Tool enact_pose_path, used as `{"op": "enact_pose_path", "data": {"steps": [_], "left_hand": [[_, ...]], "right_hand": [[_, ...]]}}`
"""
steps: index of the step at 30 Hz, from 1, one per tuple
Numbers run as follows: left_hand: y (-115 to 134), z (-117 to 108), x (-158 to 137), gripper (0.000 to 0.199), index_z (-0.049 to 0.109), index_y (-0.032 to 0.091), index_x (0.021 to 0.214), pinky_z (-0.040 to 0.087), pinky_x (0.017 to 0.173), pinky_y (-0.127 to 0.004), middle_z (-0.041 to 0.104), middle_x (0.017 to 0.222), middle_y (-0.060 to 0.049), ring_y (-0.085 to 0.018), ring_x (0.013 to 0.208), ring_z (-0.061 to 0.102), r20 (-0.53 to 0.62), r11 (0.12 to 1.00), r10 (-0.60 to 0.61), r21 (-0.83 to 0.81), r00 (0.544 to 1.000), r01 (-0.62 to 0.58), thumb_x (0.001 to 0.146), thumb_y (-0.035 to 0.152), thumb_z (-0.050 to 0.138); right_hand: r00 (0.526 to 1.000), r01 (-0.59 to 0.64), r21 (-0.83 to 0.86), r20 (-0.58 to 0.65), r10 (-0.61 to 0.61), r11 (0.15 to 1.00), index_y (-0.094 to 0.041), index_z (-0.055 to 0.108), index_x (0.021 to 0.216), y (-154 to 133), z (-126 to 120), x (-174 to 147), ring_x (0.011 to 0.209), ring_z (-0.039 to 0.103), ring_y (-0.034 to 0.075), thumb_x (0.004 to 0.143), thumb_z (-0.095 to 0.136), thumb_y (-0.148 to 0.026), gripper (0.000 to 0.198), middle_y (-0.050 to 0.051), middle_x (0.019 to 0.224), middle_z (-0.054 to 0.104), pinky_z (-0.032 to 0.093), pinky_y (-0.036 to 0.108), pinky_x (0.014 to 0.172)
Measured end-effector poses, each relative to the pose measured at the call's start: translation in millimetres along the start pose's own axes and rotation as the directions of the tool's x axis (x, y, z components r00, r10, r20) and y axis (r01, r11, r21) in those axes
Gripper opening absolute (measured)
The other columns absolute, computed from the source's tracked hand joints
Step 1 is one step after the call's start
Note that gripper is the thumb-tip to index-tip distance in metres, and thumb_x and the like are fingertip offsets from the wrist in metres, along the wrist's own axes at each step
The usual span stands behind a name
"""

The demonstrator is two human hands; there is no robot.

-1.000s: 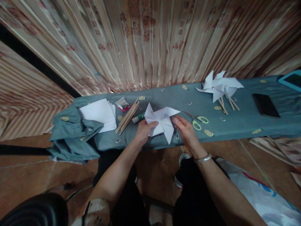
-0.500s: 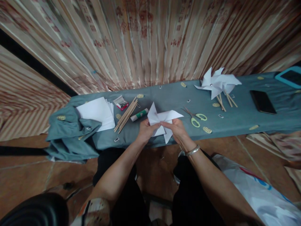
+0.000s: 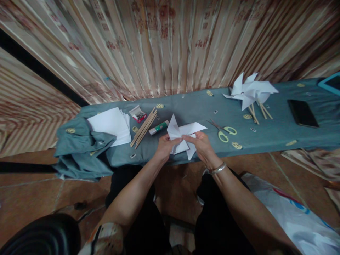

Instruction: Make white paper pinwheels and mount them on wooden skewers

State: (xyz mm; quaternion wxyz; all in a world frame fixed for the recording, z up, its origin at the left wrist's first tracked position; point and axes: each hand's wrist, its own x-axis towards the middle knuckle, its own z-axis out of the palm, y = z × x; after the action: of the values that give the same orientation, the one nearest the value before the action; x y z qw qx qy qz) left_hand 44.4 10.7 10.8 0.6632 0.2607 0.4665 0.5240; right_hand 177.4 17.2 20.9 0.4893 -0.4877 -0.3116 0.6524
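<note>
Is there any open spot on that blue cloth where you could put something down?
Bare cloth shows along the far edge, between the glue stick and the scissors, and again between the finished pinwheels and the black phone. It is crowded on the left, around the paper stack, wooden sticks and small box, and where both hands hold the pinwheel.

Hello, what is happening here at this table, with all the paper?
A person holds a half-folded white paper pinwheel in both hands: the left hand supports it and the right hand pinches a flap near its centre. On the blue-grey cloth lie a glue stick, wooden sticks, scissors, blank sheets and finished pinwheels.
</note>
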Motion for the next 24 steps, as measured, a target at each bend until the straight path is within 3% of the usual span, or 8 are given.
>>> {"op": "enact_pose_path", "data": {"steps": [8, 12, 16, 24], "left_hand": [[-0.5, -0.3, 2.3, 0.038, 0.074, 0.013, 0.071, 0.049, 0.067, -0.029, 0.074, 0.070, -0.003, -0.015, 0.060, 0.062, -0.016, 0.998, 0.059, 0.025, 0.998, -0.059, 0.040, 0.028, 0.091], [1.0, -0.8, 2.9, 0.038, 0.075, 0.013, 0.072, 0.049, 0.069, -0.030, 0.074, 0.071, -0.004, -0.016, 0.062, 0.062, -0.022, 0.997, 0.072, 0.018, 0.997, -0.071, 0.041, 0.028, 0.090], [3.8, -1.3, 2.8, 0.035, 0.073, 0.014, 0.069, 0.049, 0.068, -0.030, 0.073, 0.070, -0.003, -0.015, 0.061, 0.061, -0.036, 0.995, 0.098, 0.020, 0.995, -0.097, 0.041, 0.028, 0.089], [0.5, -1.8, 3.4, 0.036, 0.073, 0.014, 0.072, 0.049, 0.068, -0.030, 0.073, 0.070, -0.002, -0.016, 0.063, 0.061, -0.036, 0.992, 0.125, 0.040, 0.991, -0.123, 0.043, 0.027, 0.089]], "right_hand": [[1.000, -0.016, 0.026, 0.009, 0.015, 1.000, -0.019, 0.069, 0.084, 0.7, -0.6, 0.7, 0.073, 0.072, 0.023, 0.041, 0.093, -0.036, 0.052, 0.000, 0.073, 0.076, 0.056, 0.035, 0.069], [0.998, 0.033, 0.026, 0.051, -0.035, 0.999, -0.021, 0.068, 0.089, -0.9, -2.8, 0.6, 0.074, 0.072, 0.022, 0.045, 0.092, -0.038, 0.052, 0.000, 0.079, 0.077, 0.056, 0.035, 0.074], [0.996, 0.089, 0.025, 0.029, -0.090, 0.996, -0.021, 0.068, 0.089, -0.1, -4.8, 1.5, 0.073, 0.072, 0.022, 0.045, 0.092, -0.037, 0.053, 0.001, 0.077, 0.077, 0.056, 0.036, 0.075], [0.998, 0.069, 0.004, -0.001, -0.069, 0.998, -0.020, 0.066, 0.086, 4.2, -3.7, 2.1, 0.071, 0.072, 0.023, 0.044, 0.092, -0.036, 0.052, 0.001, 0.072, 0.076, 0.056, 0.037, 0.071]]}}
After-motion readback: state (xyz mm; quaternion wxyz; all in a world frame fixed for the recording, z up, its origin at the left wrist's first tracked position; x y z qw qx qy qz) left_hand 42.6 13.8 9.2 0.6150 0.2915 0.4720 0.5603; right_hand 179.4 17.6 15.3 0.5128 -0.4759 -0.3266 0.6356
